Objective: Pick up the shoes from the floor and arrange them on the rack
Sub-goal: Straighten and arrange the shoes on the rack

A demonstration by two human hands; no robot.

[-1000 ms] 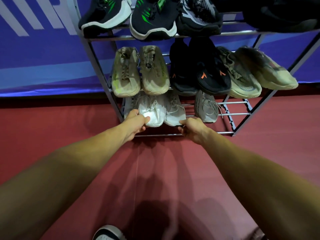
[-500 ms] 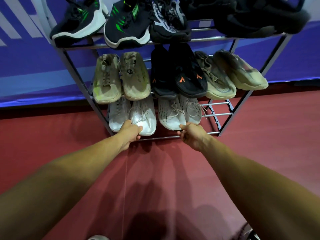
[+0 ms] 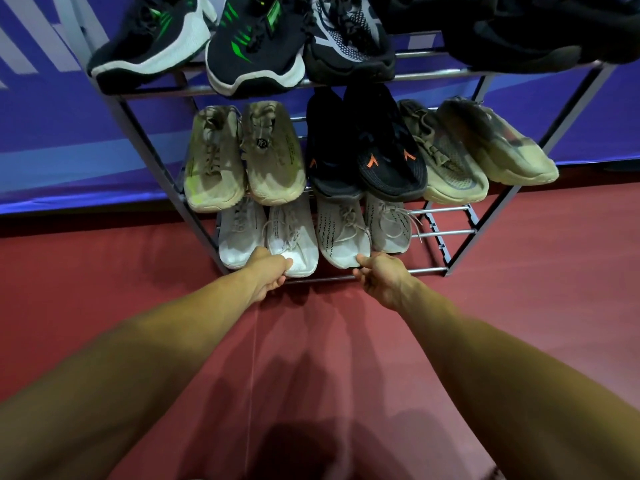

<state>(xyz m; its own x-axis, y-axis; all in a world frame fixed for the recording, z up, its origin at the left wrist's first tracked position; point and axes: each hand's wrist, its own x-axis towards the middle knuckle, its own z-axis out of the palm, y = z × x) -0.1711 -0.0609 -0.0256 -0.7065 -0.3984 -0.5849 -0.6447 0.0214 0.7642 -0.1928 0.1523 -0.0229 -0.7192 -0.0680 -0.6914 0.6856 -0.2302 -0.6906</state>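
Note:
A metal shoe rack stands against a blue wall on a red floor. Its bottom tier holds several pale shoes in a row, toes towards me. My left hand grips the toe of a white shoe, second from the left. My right hand pinches the toe of a grey-white laced shoe beside it, thumb on top and fingers curled below. Both shoes rest on the bottom rails.
The middle tier carries beige shoes, black shoes with orange marks and tan shoes. Dark sneakers fill the top tier. Bare rails show at the bottom tier's right end. Red floor lies under my arms.
A gap has opened between the two shoes I hold; the grey-white one now lies close against the shoe on its right. Both hands stay at the toes.

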